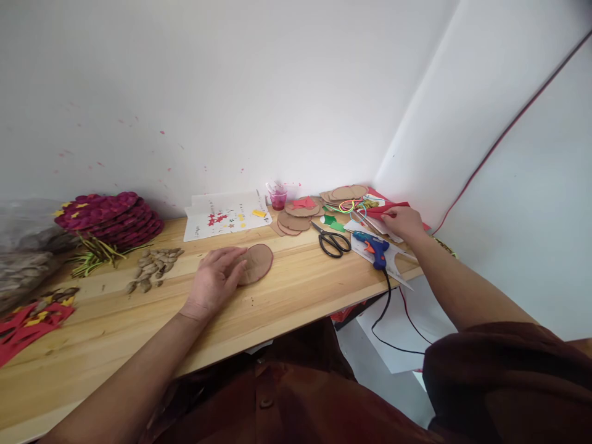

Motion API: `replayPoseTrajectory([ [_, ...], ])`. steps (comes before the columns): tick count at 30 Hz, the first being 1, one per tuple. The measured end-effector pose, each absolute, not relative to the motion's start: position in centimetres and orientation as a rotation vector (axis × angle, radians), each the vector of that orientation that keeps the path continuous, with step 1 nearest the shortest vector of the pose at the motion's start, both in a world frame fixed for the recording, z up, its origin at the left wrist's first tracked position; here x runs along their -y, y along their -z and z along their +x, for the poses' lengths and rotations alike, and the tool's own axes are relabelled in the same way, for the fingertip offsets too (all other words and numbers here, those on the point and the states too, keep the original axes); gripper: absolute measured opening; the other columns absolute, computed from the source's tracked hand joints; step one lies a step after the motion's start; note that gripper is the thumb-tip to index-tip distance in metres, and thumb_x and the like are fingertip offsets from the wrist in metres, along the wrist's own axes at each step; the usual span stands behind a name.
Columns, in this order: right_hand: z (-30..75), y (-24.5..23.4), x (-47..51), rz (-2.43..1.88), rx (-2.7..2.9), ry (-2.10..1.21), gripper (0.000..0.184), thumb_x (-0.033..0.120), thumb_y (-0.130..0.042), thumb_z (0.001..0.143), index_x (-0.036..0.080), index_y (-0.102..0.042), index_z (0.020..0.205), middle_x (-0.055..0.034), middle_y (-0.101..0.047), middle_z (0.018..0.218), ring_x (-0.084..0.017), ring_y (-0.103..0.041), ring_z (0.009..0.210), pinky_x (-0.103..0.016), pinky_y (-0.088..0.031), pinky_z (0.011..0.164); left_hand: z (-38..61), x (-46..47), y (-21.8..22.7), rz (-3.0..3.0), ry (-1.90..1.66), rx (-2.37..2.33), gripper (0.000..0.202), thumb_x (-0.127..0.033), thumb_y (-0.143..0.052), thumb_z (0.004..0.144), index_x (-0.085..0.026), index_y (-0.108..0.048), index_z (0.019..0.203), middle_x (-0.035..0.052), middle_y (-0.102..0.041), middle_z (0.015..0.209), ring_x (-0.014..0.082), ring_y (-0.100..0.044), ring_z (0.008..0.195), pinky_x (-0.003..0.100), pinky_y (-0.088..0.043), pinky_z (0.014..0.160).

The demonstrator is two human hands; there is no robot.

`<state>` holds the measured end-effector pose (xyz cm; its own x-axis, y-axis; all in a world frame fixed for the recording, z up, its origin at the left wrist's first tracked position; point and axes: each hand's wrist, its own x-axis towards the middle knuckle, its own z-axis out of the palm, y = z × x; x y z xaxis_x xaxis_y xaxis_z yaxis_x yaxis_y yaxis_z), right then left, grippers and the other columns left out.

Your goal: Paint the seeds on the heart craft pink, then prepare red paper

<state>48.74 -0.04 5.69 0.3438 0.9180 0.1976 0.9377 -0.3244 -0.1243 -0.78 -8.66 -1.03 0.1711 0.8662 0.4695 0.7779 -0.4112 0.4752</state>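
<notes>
- Wooden table: fills my feed left to right and butts against a white wall at the back. The right end sits in the room corner.
- Clear bag: far left edge, brownish stuff inside, too blurred to ID.
- Pile of magenta discs: back left by the wall, w/ green stalks poking out underneath.
- White sheet: back centre, lying flat, red and yellow star shapes on it.
- Red cut-outs: front left corner, yellow bits mixed in.
- Left hand: spread flat, palm down, fingers resting on the left part of the brown disc. Nothing gripped.
- Right hand: reached out to the far right end, fingers curled close together on the red sheet. I can't tell if it's actually pinched.
- Red sheet: back right near the corner, touching the right fingertips, over white paper.
- Brown disc: mid table, flat on the wood, approx half covered by the left hand.
- Stack of brown discs: behind that disc, a red scrap on top.
- Glue gun: blue, lying on white paper just in front of the right hand, black cord off the table edge.
- Scissors: black handles, between stack and glue gun.
- Seeds: small loose heap, left of the left hand, apart from it.
- Pink cup: by the wall, right of the white sheet.
</notes>
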Motion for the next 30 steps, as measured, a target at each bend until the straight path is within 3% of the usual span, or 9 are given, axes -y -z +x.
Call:
replayPoseTrajectory([
  [4,49.8,-5.5,0.7,-2.347,1.562,0.044,0.036,0.039,-0.059,0.090,0.021,-0.081,0.112,-0.0085,-0.081,0.113,-0.028,-0.073,0.102,-0.033,-0.054,0.082,1.6,8.9,-0.8,2.388,-1.111,-1.493,0.038,-0.046,-0.050,0.101,-0.026,-0.075,0.120,0.0078,-0.076,0.121,0.0268,-0.068,0.115,0.046,-0.053,0.108],
  [9,50.6,-4.7,1.5,-2.284,1.512,-0.069,0.031,0.041,-0.069,0.083,0.022,-0.084,0.103,-0.0074,-0.082,0.099,-0.028,-0.074,0.089,-0.034,-0.054,0.075,7.4,7.2,-4.0,2.523,-1.000,-1.143,0.035,-0.040,-0.052,0.100,-0.025,-0.076,0.121,0.0103,-0.074,0.126,0.0264,-0.068,0.120,0.045,-0.054,0.107],
  [14,51.4,-3.4,2.0,-2.154,1.524,-0.120,0.033,0.042,-0.064,0.089,0.026,-0.083,0.109,-0.0068,-0.082,0.105,-0.030,-0.074,0.102,-0.037,-0.056,0.087,14.8,3.2,-6.7,2.714,-0.706,-0.674,0.034,-0.029,-0.053,0.100,-0.019,-0.075,0.124,0.0133,-0.071,0.129,0.0248,-0.068,0.120,0.040,-0.054,0.107],
  [19,52.2,-2.5,2.1,-2.020,1.520,-0.188,0.034,0.044,-0.063,0.091,0.026,-0.083,0.111,-0.0075,-0.082,0.111,-0.030,-0.073,0.108,-0.042,-0.055,0.098,23.2,-0.7,-7.2,2.791,-0.420,-0.700,0.038,-0.017,-0.056,0.097,-0.015,-0.071,0.131,0.0153,-0.068,0.138,0.0264,-0.065,0.126,0.038,-0.051,0.111],
  [26,52.6,-2.6,2.4,-1.840,1.493,-0.362,0.029,0.037,-0.064,0.089,0.027,-0.085,0.106,-0.0036,-0.083,0.106,-0.028,-0.075,0.101,-0.040,-0.057,0.096,32.4,-5.0,-5.7,2.933,-0.317,-0.651,0.051,-0.004,-0.047,0.095,-0.015,-0.063,0.143,0.0144,-0.063,0.148,0.0222,-0.061,0.132,0.032,-0.050,0.111],
  [30,52.9,-2.5,2.4,-1.771,1.407,-0.462,0.024,0.038,-0.070,0.085,0.027,-0.086,0.099,-0.0026,-0.084,0.102,-0.029,-0.074,0.102,-0.041,-0.057,0.095,34.6,-6.1,-4.9,2.989,-0.295,-0.784,0.043,-0.007,-0.048,0.096,-0.013,-0.068,0.133,0.0157,-0.070,0.133,0.0248,-0.067,0.119,0.035,-0.055,0.100],
])
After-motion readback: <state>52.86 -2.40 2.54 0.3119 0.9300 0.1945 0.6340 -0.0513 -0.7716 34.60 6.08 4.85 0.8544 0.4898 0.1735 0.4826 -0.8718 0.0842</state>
